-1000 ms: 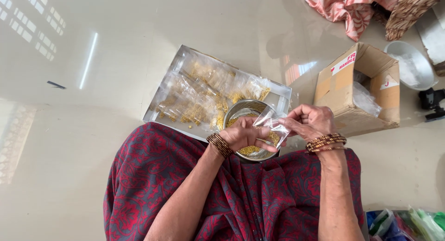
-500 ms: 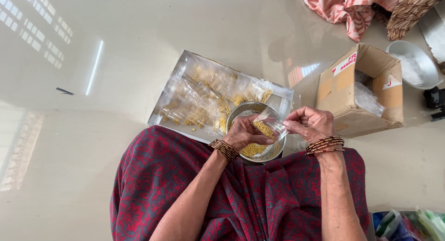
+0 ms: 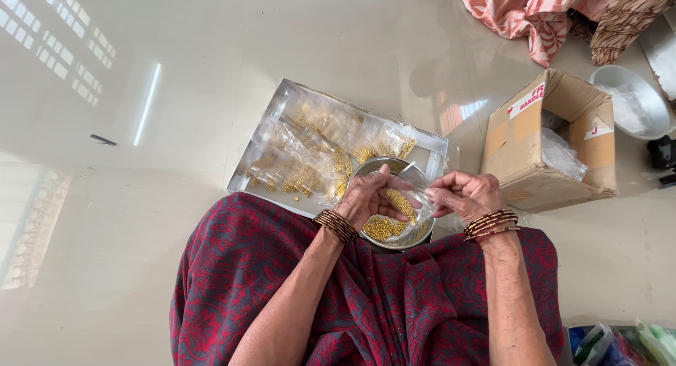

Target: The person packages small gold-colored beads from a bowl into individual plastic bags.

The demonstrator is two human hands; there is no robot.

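Holding a small clear pouch (image 3: pixel 415 195) between them, the left hand (image 3: pixel 372 197) and right hand (image 3: pixel 466 195) had closed in over the steel bowl (image 3: pixel 394 229) of gold beads (image 3: pixel 386 227), fingers pinched narrow on its film; 0.5 s before they sat slightly apart. The tray (image 3: pixel 282 102) of filled packets lay at 11 o'clock.

Both forearms came up from the bottom of the view and bent toward each other over the lap. The left hand (image 3: pixel 372 197) was held palm down, its fingers curled and the fingertips pointing to the right. The right hand (image 3: pixel 465 194) was just beside it, fingers bent and pinched toward the left one. The two hands nearly met at the fingertips. Each wrist carried several thin bangles.
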